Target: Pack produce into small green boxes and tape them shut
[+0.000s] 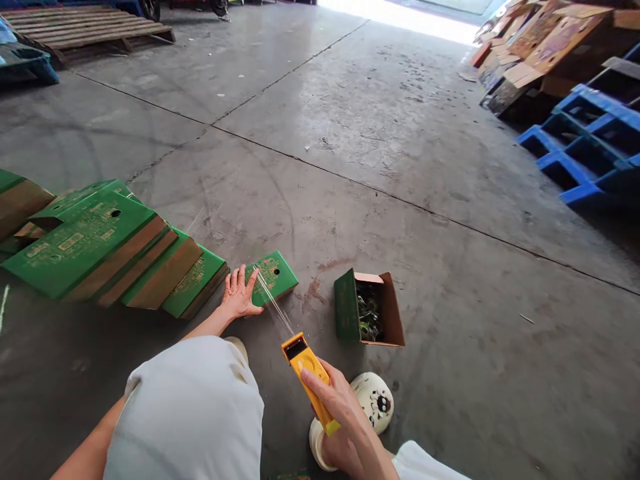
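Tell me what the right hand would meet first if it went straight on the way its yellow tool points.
Likely the small green box at the left hand: the yellow tool in the right hand points that way, with thin strands stretched along the line. Depth is hard to judge.

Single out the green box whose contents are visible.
The open box standing alone beyond the right hand, with dark items inside. The green box at the left hand and green boxes farther left show no contents.

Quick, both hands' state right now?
Left hand: open, fingers spread, resting on the green carton.
Right hand: closed around the yellow tool, clear strands stretching from it toward the carton.
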A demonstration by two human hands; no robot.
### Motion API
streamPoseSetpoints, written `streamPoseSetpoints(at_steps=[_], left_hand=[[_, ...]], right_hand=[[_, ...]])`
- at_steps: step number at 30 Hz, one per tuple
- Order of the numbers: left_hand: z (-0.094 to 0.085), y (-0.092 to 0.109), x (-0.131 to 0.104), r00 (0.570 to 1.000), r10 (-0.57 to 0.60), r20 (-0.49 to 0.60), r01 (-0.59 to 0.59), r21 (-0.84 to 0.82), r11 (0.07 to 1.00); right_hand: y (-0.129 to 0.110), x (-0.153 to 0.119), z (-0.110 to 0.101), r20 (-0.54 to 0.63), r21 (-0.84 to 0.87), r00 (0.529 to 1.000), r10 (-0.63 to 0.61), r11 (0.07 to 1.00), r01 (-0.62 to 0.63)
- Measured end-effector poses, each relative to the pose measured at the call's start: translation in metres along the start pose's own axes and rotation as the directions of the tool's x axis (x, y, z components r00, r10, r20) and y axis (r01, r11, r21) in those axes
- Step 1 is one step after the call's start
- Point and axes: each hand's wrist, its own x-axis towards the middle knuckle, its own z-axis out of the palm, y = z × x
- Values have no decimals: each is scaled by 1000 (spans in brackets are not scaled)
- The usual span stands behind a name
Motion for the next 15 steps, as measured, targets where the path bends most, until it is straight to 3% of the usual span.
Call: streamPoseSetpoints(at_steps=[4, 10, 15], left_hand=[[-4, 0, 2, 999, 13, 46, -17, 80, 997], [-1, -3, 4, 999, 17, 44, -20, 83, 996], [0, -3, 4, 998, 43, 43, -46, 58, 997]], right_hand=[[-7, -3, 8, -125, 31, 992, 29, 999, -26], [-25, -15, -13, 77, 51, 993, 88, 995, -92], [-51, -35, -29, 72, 3, 997, 29, 1000, -29]])
